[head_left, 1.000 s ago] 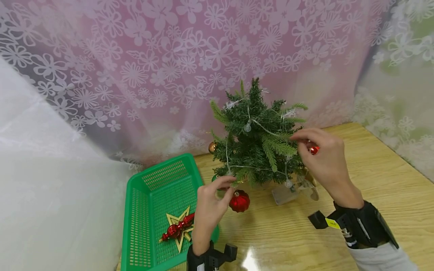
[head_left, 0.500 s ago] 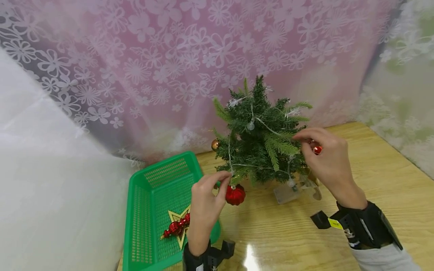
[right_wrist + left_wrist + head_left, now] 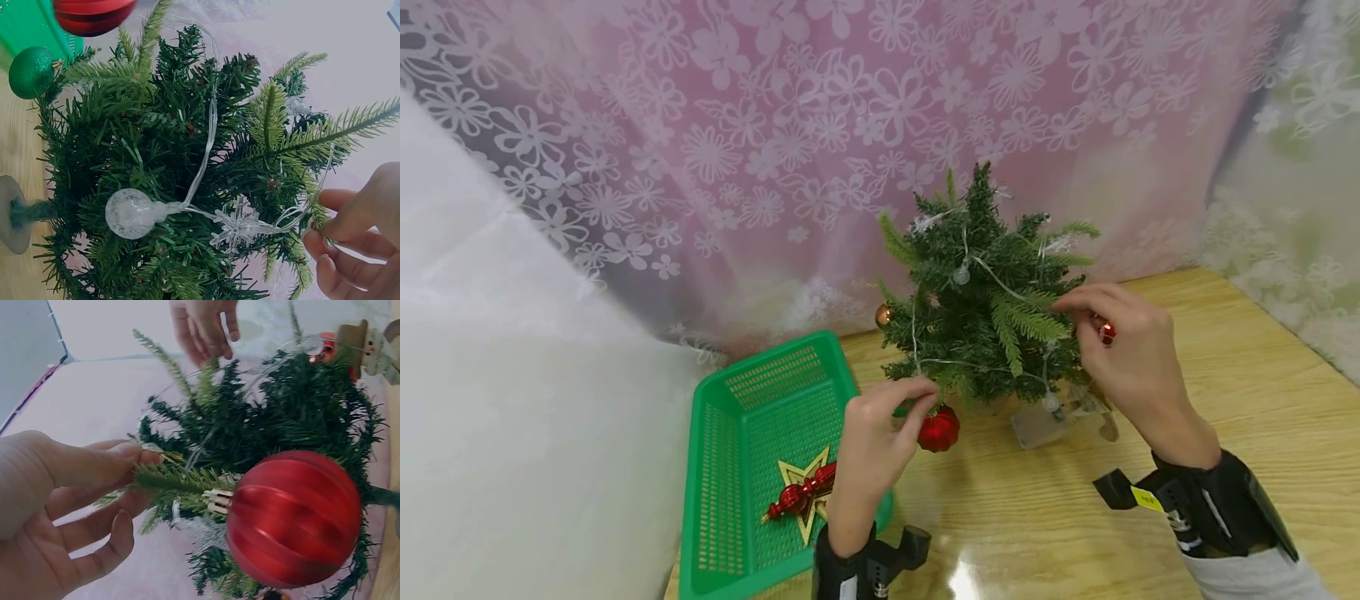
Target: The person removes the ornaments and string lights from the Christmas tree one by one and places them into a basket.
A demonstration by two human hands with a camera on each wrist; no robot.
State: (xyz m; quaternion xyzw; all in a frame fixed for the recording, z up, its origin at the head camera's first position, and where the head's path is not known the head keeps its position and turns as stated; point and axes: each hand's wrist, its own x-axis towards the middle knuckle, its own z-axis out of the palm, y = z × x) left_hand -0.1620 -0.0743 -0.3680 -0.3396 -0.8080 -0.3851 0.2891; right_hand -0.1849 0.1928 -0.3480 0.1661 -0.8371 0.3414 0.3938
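A small green Christmas tree with a clear light string stands on the table. At its lower front left, my left hand pinches the gold hanging loop of a red ribbed bauble between thumb and index finger. In the left wrist view, a branch tip runs from these fingers to the bauble's cap. My right hand, on the tree's right side, pinches a light green branch tip beside the wire. A clear snowflake light and a round bulb hang nearby.
To the left sits a green basket holding a gold star and a red finial. A battery box lies before the tree. A green bauble and a copper bauble hang on the left side.
My left hand dips slightly left, then comes back right, and the red bauble now hangs a little higher. My right hand keeps its hold. The head view has shifted slightly.
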